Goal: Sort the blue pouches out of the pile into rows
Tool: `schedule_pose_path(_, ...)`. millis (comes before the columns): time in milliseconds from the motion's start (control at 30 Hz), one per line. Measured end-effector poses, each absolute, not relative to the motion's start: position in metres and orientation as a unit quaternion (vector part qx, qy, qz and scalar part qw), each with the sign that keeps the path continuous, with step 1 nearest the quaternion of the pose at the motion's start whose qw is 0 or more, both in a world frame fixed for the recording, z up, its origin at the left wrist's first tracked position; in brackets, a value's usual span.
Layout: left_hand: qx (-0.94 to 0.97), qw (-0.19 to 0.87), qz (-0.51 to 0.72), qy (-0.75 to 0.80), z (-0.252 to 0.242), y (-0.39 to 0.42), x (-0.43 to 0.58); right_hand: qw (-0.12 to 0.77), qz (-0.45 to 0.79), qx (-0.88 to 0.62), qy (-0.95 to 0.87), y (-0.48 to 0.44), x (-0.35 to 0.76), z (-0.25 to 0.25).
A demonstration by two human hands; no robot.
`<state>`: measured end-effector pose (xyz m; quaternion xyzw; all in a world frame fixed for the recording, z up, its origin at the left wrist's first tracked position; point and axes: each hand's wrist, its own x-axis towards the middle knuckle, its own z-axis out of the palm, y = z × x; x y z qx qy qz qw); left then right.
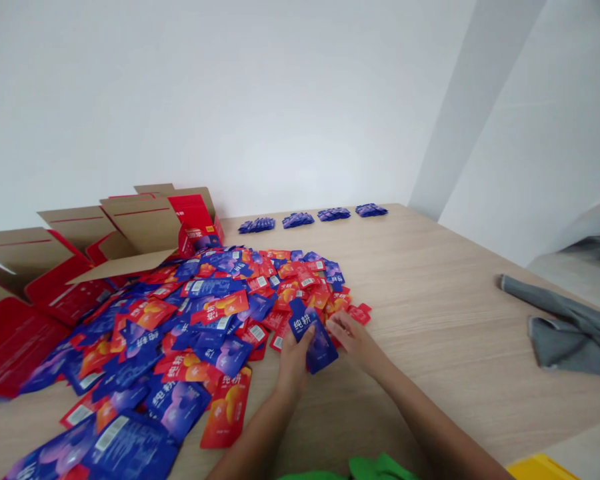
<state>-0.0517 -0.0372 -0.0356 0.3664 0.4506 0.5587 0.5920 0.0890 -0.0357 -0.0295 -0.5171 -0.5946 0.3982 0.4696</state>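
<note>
Two hands work above one desk (pixel 440 287). The left hand (pixel 294 363) has its grip closed on one blue pouch (pixel 324 347), held upright but tilted in front of the heap's right edge. The right hand (pixel 355 341) is just beside that pouch, fingers curled; I cannot tell whether its grip holds anything. Four small stacks of blue pouches (pixel 257 225) lie in a row along the wall (pixel 300 100). The heap of red and blue pouches (pixel 220 310) overlaps too much to count, and the open boxes (pixel 145 223) behind it, cut off at left, are equally hard to number. A yellow object (pixel 540 468) is cropped at the bottom edge. The pouches are flat, printed and glossy, with narrow necks; the boxes are red-and-brown cardboard; grey cloth (pixel 575 343) lies rumpled on the pale wood-grain surface.
</note>
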Motion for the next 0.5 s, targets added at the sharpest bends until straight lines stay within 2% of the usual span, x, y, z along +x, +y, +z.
schedule_pose_path(100,0.308,0.645,0.571,0.404,-0.039,-0.038,-0.054,0.376,0.415,-0.522,-0.643,-0.046,0.074,-0.048)
schedule_pose_path(233,0.255,0.662,0.580,0.400,-0.040,-0.039,-0.059,0.316,0.541,-0.481,-0.613,-0.057,0.064,-0.060)
schedule_pose_path(500,0.243,0.680,0.567,0.397,-0.030,-0.037,-0.066,0.348,0.591,-0.426,-0.590,-0.061,0.070,-0.058)
